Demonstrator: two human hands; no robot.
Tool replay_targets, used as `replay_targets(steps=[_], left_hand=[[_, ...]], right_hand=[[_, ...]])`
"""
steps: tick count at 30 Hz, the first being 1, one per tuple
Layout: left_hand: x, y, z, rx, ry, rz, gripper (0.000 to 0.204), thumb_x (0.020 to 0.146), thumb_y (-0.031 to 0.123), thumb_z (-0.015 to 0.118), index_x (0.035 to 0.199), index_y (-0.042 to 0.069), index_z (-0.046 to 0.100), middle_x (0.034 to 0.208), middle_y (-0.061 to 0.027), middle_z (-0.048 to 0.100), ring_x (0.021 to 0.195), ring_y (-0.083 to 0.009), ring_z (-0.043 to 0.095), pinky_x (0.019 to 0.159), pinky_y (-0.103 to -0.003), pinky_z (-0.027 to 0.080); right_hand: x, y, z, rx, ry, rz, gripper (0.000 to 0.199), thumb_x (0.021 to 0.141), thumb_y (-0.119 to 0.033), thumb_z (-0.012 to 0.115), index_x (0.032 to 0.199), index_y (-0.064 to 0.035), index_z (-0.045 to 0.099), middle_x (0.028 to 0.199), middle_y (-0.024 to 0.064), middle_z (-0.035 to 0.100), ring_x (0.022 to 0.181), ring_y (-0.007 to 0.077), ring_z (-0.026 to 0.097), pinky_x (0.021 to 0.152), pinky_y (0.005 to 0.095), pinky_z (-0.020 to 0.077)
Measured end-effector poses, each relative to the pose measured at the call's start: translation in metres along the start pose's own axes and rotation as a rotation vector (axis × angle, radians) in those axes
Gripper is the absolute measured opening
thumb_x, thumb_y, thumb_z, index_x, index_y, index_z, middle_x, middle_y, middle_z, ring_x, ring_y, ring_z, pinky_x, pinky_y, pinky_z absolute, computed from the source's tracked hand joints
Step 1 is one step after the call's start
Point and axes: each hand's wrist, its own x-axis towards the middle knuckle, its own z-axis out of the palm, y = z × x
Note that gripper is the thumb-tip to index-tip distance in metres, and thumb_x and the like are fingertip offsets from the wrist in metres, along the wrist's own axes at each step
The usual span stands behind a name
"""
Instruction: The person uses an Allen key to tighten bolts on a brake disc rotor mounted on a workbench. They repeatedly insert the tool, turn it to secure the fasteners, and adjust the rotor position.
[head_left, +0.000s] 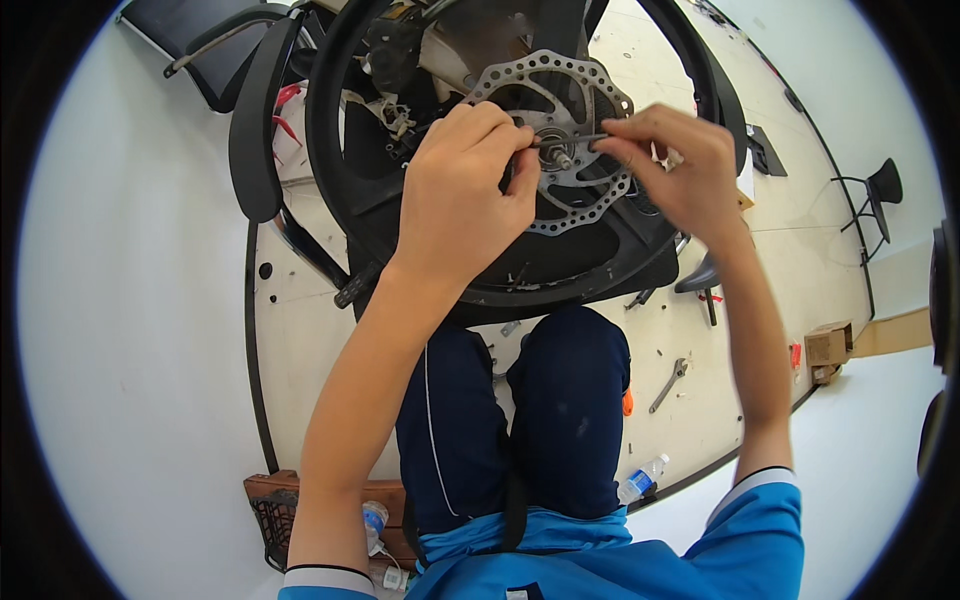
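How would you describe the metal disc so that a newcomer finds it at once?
Find the big black ring at the picture's top. Within its outline, partly behind the left hand, is the silvery disc; unlike the smooth ring, it has a wavy, hole-dotted edge.

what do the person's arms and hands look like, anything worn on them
The left hand and right hand are bare, with no gloves. The forearms are bare too, no watch showing. The short blue right sleeve ends in a pale band edged with a thin dark line; the left sleeve matches, mostly out of frame.
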Motion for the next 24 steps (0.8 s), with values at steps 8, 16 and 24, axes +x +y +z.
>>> replay_targets(steps=[8,16,24], left_hand=[[0.001,-0.002,-0.003,0.022,-0.027,0.016,0.016,0.075,-0.005,0.077,0.090,-0.002,0.073,0.085,-0.0090,0.067,0.068,-0.0205,0.066,0.061,-0.028,0.053],[-0.001,0.005,0.000,0.045,0.046,-0.018,0.013,0.077,-0.001,0.081,0.088,-0.002,0.073,0.081,-0.0083,0.066,0.064,-0.0175,0.066,0.058,-0.026,0.053],[-0.006,0.007,0.009,0.032,0.095,-0.096,0.011,0.076,-0.003,0.078,0.083,-0.003,0.069,0.079,-0.0090,0.064,0.059,-0.0186,0.062,0.054,-0.027,0.049]], right_hand=[[0.012,-0.008,-0.006,-0.046,0.019,-0.106,0.013,0.081,-0.009,0.080,0.089,-0.0002,0.074,0.076,0.0087,0.066,0.065,0.0195,0.063,0.059,0.0287,0.0499],[0.099,-0.010,-0.037,-0.211,-0.308,-0.626,0.023,0.074,-0.020,0.086,0.083,-0.0028,0.075,0.078,0.0061,0.067,0.074,0.0228,0.060,0.068,0.0338,0.0471],[0.137,-0.020,-0.038,-0.330,-0.411,-0.586,0.029,0.075,-0.029,0.085,0.085,-0.0039,0.075,0.088,0.0054,0.070,0.097,0.0250,0.062,0.086,0.0386,0.0437]])
